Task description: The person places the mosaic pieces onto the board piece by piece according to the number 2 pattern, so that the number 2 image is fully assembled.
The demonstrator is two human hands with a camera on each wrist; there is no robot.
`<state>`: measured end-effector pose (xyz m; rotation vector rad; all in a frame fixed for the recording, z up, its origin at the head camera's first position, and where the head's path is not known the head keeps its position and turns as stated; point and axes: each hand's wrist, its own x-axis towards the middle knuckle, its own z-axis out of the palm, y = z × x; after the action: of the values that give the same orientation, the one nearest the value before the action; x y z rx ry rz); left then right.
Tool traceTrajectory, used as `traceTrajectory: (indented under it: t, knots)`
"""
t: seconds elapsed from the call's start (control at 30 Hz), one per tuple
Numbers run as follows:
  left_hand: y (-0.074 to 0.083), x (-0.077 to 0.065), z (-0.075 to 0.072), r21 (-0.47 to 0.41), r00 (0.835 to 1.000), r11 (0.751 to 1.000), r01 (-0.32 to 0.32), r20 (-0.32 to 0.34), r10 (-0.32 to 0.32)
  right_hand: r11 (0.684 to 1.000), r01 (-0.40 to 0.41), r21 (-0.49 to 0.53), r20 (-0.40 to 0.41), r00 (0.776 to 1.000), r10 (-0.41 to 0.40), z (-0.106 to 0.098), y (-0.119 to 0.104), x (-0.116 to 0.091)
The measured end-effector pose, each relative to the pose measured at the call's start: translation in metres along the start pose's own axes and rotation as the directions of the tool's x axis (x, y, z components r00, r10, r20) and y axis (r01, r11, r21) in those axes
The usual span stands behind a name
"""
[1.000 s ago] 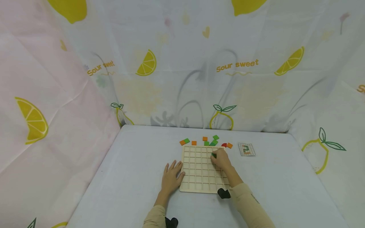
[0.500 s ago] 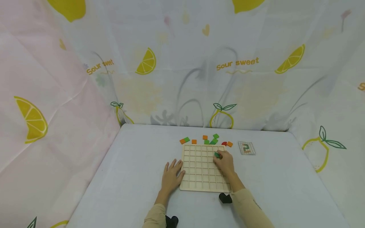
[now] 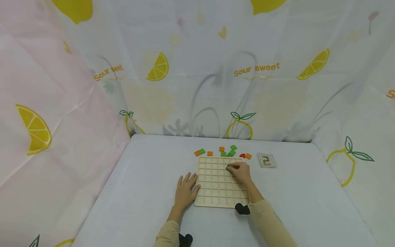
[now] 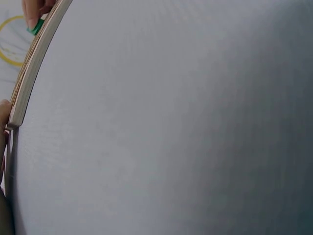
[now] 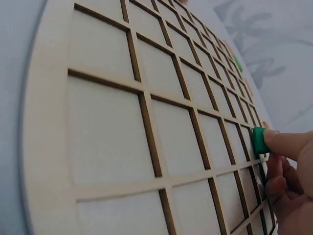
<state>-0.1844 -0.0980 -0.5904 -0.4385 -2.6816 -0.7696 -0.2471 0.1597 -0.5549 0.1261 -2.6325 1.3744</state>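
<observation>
My right hand (image 3: 241, 172) pinches a small green tile (image 3: 228, 167) between thumb and finger, over the upper right part of a pale wooden grid board (image 3: 213, 207). In the right wrist view the green tile (image 5: 259, 141) is at the far cells of the board, its lower part close to the grid ribs. My left hand (image 3: 185, 192) lies with fingers spread at the board's left edge, fingertips and thumb touching it. The left wrist view shows mostly tablecloth, with the board's side (image 4: 34, 73) and the green tile (image 4: 36, 27) at the upper left.
Behind the board lie loose tiles: an orange tile (image 3: 222, 149), a green tile (image 3: 233, 147), a red piece (image 3: 242, 155) and several others. A pattern card (image 3: 266, 160) with a gridded figure lies to the right. A printed cloth backdrop (image 3: 197, 103) closes off the back.
My right hand shifts slightly right and toward me, then back left, with the green tile in its fingertips throughout. The left hand stays at the board's edge.
</observation>
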Motion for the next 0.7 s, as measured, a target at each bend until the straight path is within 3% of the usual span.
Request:
traceTrajectory:
  t: [0.17, 0.4, 0.53, 0.7]
  knots:
    - [0.001, 0.000, 0.000, -0.002, 1.000, 1.000, -0.004, -0.016, 0.004, 0.999, 0.047, -0.028, 0.056, 0.997, -0.046, 0.007, -0.010, 0.005]
    - [0.001, 0.000, 0.002, -0.020, 1.000, 1.000, -0.005, -0.017, 0.004, 0.967, 0.181, -0.181, 0.108, 0.981, -0.163, 0.016, -0.013, 0.008]
    - [0.001, 0.000, 0.001, -0.018, 1.000, 1.000, 0.001, -0.011, -0.001, 0.932, 0.257, -0.256, 0.083, 0.966, -0.244, 0.023, -0.007, 0.004]
    - [0.001, 0.000, -0.001, 0.001, 1.000, 1.000, 0.003, -0.003, -0.003, 0.905, 0.328, -0.273, 0.018, 0.942, -0.336, 0.032, 0.001, -0.004]
